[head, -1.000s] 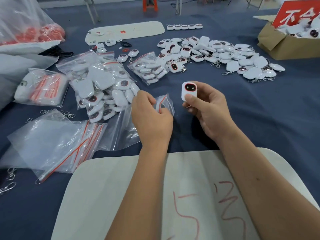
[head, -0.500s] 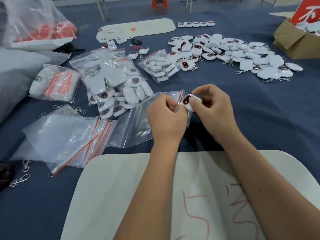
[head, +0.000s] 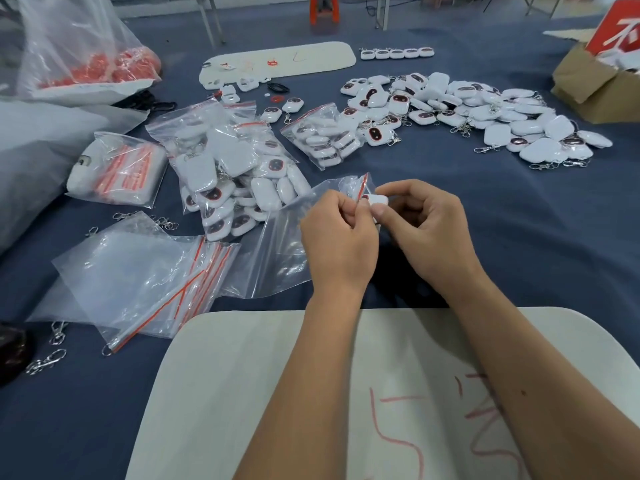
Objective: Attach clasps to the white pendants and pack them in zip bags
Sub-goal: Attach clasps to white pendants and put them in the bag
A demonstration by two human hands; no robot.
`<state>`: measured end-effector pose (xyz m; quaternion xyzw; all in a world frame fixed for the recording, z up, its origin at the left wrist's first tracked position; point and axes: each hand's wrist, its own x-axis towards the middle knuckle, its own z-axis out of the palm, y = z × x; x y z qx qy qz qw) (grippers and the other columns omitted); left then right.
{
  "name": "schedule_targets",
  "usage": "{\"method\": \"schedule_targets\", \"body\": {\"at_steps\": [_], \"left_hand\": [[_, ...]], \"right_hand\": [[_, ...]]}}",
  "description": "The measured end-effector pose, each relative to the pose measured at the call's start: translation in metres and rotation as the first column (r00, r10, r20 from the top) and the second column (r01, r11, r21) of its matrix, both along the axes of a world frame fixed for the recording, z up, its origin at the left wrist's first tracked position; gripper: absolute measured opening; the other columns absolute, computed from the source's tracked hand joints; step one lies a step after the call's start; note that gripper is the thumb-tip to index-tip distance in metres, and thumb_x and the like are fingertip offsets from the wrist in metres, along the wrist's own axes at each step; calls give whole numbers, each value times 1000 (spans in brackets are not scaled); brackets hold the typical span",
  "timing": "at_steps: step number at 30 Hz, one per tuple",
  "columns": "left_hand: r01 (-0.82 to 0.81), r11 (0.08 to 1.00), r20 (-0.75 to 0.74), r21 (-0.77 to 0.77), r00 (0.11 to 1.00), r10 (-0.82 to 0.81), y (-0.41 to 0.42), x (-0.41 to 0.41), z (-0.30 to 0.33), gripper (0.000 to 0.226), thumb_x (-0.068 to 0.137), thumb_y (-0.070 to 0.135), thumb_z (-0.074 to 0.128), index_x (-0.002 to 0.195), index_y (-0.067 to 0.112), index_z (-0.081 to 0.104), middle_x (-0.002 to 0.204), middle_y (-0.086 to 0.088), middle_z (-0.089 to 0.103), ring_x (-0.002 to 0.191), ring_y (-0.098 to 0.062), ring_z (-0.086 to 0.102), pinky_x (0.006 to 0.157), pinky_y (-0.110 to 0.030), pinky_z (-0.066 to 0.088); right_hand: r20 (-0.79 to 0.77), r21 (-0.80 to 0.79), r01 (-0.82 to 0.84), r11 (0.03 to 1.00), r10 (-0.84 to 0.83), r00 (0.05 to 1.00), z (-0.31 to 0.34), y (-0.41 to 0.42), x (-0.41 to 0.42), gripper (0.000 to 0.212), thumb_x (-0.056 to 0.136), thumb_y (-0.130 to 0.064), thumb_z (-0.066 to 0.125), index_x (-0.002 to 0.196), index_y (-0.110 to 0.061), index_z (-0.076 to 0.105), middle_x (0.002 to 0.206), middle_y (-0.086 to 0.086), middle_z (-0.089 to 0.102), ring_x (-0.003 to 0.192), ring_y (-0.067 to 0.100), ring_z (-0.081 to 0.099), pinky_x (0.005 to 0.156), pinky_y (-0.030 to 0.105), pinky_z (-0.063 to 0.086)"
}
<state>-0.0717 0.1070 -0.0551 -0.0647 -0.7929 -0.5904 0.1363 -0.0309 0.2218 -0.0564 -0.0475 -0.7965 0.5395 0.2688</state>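
At frame center, the left hand (head: 337,233) pinches a zip bag's (head: 287,251) mouth; the right hand (head: 429,230) grips a white pendant (head: 375,201) there.

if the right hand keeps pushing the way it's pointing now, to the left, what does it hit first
Probably the open mouth of the zip bag that the left hand pinches: the pendant in the right hand is already at its red strip. Depth is unclear.

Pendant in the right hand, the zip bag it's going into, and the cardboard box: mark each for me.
pendant (head: 378,199), head view, on its white top edge between the fingers.
zip bag (head: 280,251), head view, on its clear middle panel.
cardboard box (head: 585,85), head view, on its brown side wall.
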Motion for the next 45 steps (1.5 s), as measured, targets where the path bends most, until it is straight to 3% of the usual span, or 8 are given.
{"method": "schedule_targets", "body": {"at_steps": [4, 11, 15, 21, 25, 32, 40, 45], "left_hand": [[24, 1000, 5, -3, 1000, -24, 0, 0, -1, 27, 90, 17, 69, 68, 10, 56, 59, 8, 53, 57, -9, 46, 60, -31, 42], [70, 997, -48, -42, 996, -72, -2, 6, 5, 26, 88, 27, 60, 66, 15, 52, 58, 8, 51, 59, -12, 47, 60, -35, 42], [74, 982, -145, -172, 984, -100, 0, 12, 8, 25, 89, 27, 57, 67, 16, 50, 60, 7, 53, 62, -11, 50, 58, -29, 37], [-5, 977, -254, -215, 966, -51, 0, 17, 10, 27, 91, 22, 62, 68, 13, 51, 62, 5, 54, 61, -15, 47, 56, -29, 30], [-13, 978, -413, -210, 907, -76, 8, 27, 13, 27, 88, 12, 67, 70, 13, 47, 67, 7, 47, 62, -17, 42, 57, -27, 26], [39, 977, -411, -207, 903, -123, 14, 31, 11, 25, 89, 12, 68, 71, 10, 51, 67, 2, 54, 63, -16, 44, 58, -30, 36], [74, 980, -465, -183, 872, -153, 14, 36, 12, 24, 87, 8, 66, 69, 9, 50, 66, 0, 52, 59, -19, 44, 54, -34, 39], [-7, 992, -421, -126, 906, -47, 12, 32, 11, 27, 89, 6, 66, 69, 10, 49, 65, 1, 51, 58, -18, 43, 55, -30, 34]], "right_hand": [[-18, -56, 48, 997, -49, 999, -2, 2, -1, 13, 88, -19, 82, 98, -17, 74, 85, -5, 77, 78, 11, 74, 73, 25, 59], [51, -103, -2, 995, 7, 999, 0, 2, -1, 10, 95, -24, 75, 89, -16, 73, 71, 1, 75, 47, 25, 64, 48, 32, 51], [81, -105, -119, 987, 128, 988, 3, -2, 1, 12, 100, -18, 68, 93, -17, 77, 80, 1, 79, 69, 27, 74, 62, 35, 60], [92, -234, -139, 962, 164, 982, 7, 1, 3, 10, 100, -15, 69, 99, -11, 77, 82, 11, 79, 69, 27, 69, 60, 39, 57], [78, -215, -104, 971, 123, 989, 7, 2, 2, 24, 96, 4, 65, 82, -13, 75, 66, -8, 74, 58, 2, 67, 54, 16, 50], [47, -414, -196, 889, 236, 971, 14, 11, 5, 36, 92, 14, 58, 79, -13, 77, 67, 4, 71, 58, 12, 65, 55, 21, 53], [202, -69, -295, 953, 302, 932, 21, 7, 10, 38, 76, -6, 48, 51, -33, 57, 50, -18, 50, 49, -3, 44, 50, 10, 37], [156, -47, -360, 932, 363, 919, 26, 1, 11, 48, 90, -12, 53, 58, -45, 65, 55, -24, 59, 54, -8, 54, 55, 5, 40]]}}
